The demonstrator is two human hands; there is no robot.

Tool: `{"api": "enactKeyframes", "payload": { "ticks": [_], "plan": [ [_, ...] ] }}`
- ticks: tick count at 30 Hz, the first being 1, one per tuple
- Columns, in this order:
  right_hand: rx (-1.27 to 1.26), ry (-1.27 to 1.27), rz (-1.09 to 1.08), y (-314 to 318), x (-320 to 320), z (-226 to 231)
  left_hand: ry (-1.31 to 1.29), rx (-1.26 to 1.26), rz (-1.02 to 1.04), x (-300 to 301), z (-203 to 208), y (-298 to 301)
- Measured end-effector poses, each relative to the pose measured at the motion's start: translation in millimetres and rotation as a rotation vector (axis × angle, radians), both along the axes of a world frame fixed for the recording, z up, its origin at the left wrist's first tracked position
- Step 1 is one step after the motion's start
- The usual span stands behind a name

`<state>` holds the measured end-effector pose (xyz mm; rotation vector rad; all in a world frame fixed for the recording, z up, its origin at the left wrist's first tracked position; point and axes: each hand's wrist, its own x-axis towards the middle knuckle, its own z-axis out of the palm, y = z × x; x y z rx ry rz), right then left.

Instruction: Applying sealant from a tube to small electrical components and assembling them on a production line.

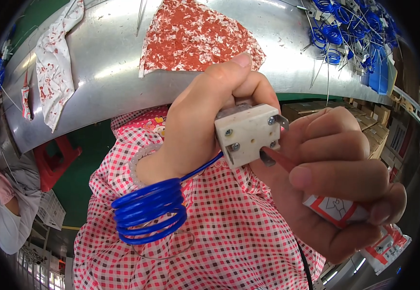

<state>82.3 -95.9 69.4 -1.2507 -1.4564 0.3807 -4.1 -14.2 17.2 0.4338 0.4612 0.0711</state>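
Note:
My left hand is closed around a small white ceramic thermostat block, with its screwed face turned up. Metal terminal tabs stick out at its right side. A blue coiled capillary tube runs from the block and hangs below my left wrist. Wrapped in the fingers of my right hand is a red-and-white squeeze tube. Its red nozzle tip meets the block's face beside the lower tab; whether anything comes out of it I cannot tell. The crumpled tail of the tube shows below my hand.
Beyond my hands runs a metal table bearing a red-blotched cloth, a stained white cloth, another tube and a blue coil pile. Cardboard boxes are at right; a red stool and another person at left.

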Motion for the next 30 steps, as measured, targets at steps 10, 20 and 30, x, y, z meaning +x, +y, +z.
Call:
{"api": "enactKeyframes", "payload": {
  "ticks": [10,20,30],
  "plan": [
    [0.148,0.05,-0.019,-1,5,-16,0.074,0.027,0.062,5,2,-3],
    [0.208,0.148,-0.062,-3,5,-23,0.0,-0.074,-0.006,1,2,3],
    [0.22,0.247,-0.045,3,4,-26,0.005,-0.081,-0.065,-5,0,8]
  ]
}}
